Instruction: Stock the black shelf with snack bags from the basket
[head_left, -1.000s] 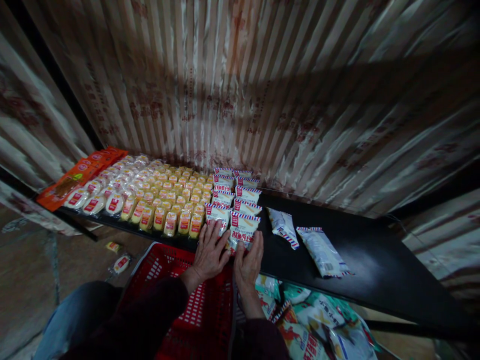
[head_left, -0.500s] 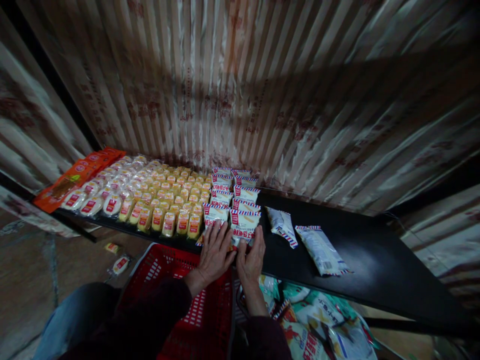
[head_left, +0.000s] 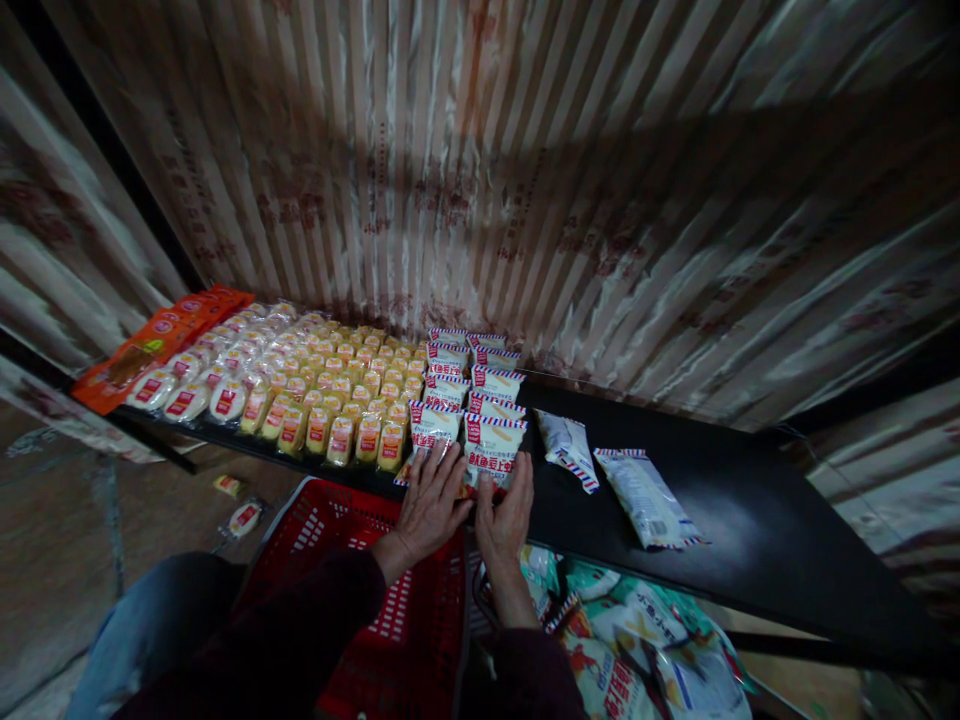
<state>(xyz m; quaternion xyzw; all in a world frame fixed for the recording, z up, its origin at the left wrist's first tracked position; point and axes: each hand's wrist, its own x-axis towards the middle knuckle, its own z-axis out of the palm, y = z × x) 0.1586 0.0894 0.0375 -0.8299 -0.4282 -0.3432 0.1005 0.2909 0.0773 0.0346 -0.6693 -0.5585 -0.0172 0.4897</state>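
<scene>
On the black shelf (head_left: 720,540), white snack bags with red-and-blue striped edges stand upright in two columns. My left hand (head_left: 426,508) lies with outstretched fingers against the lower part of the front left snack bag (head_left: 433,424). The front right snack bag (head_left: 493,440) has my right hand (head_left: 505,515) at its lower edge, fingers extended and thumb apart. Neither hand is wrapped round a bag. To the right, two more bags lie flat: a crumpled one (head_left: 564,446) and a larger one (head_left: 646,500).
Left of the bags are rows of yellow wrapped cakes (head_left: 341,440), round white wrapped cakes (head_left: 226,400) and orange packets (head_left: 157,340). Below the shelf are a red basket (head_left: 300,530) and a pile of snack bags (head_left: 637,640). Two small wrapped pieces lie on the floor (head_left: 82,520).
The view has shifted slightly. Both hands stay at the two front bags with almost the same pose; the bags' arrangement looks unchanged.
</scene>
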